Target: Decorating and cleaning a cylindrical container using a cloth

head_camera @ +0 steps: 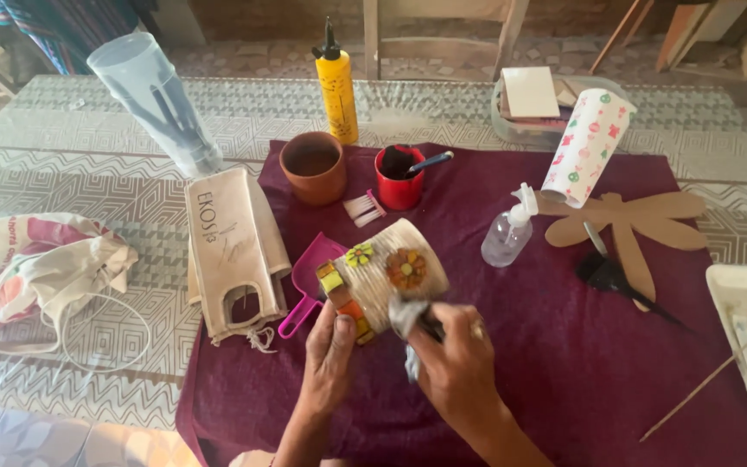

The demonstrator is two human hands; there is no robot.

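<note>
Hands come first, low in the view, on the maroon cloth [564, 363]. The left hand [330, 355] cups the near end of a curved tile [386, 277] from below and from its left, fingers curled round the edge. The right hand [456, 363] is pinched shut on a grey rag [406, 322], pressed to the tile's near right corner. The tile lies straight ahead of both hands, touching them, its long axis running away and slightly rightward, hump side up. Both hands are equally near; the left steadies, the right works.

The tile looks like pale fired clay, matt and ribbed, with glossy mosaic bits stuck on: a yellow-green flower, an orange-brown flower, and a strip of coloured squares along its left edge. Just left of it lies a pink plastic scoop [309, 285], and beyond that a second, plain tile [231, 259], pale and rough.

Right of the tile stand a clear spray bottle [507, 233] and a black brush [616, 281] beside a flat wooden dragonfly [628, 225]. Farther back are a terracotta pot [313, 166], a red cup [399, 182] with a tool in it, and a yellow glue bottle [339, 91]. A cloth bag [41, 268] slumps at far left.
</note>
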